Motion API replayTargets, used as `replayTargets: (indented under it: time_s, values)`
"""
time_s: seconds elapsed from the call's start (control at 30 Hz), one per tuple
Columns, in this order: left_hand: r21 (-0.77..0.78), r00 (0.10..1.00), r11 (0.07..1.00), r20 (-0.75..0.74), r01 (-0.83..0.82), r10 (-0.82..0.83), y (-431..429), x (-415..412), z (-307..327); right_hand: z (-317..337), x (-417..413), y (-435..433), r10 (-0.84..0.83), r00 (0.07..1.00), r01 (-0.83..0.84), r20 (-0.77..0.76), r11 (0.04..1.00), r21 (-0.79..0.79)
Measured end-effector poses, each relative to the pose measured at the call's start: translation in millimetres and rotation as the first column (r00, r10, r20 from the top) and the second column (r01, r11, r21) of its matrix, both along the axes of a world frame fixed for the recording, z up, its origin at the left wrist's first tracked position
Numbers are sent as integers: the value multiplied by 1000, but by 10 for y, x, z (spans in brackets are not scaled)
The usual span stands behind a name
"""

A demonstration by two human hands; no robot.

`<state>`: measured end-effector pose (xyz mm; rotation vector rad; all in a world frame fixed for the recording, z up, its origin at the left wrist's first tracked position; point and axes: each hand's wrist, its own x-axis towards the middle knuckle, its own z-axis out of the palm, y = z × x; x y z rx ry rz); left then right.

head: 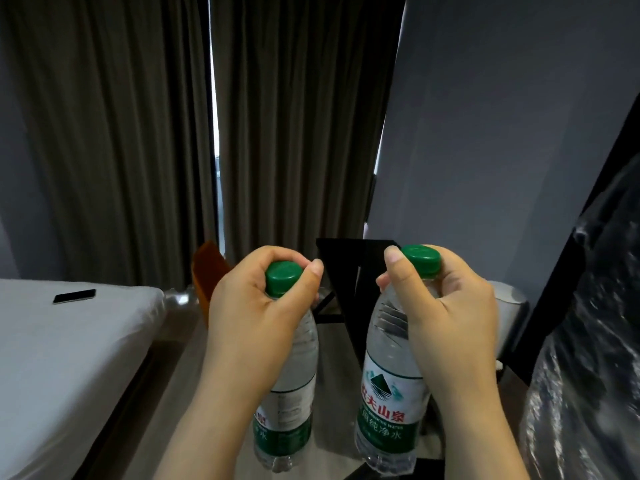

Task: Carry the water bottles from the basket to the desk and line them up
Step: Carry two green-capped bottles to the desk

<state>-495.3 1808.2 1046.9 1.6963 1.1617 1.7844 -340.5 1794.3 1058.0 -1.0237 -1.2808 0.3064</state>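
Mid-carry, two water bottles aloft, lining up yet to do.
Gripped at the necks: left bottle point(294, 386) in the left hand point(254, 317), right bottle point(391, 393) in the right hand point(450, 306), both upright over the floor point(336, 368); basket and bench seemingly out of view.

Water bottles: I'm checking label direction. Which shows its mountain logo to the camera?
The right bottle, gripped by the right hand; the left bottle, in the left hand, shows mainly small print.
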Motion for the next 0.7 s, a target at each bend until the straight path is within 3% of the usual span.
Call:
replayTargets:
  time_s: [0.4,0.7]
  values:
    - [-68,1000,998,20,9,-8,2109,-225,-181,-125,-202,1989,-77,993,75,-92,997,-29]
    - [-40,999,999,27,-22,23,3779,3,-54,-82,-11,3717,-45,985,42,-164,999,-17]
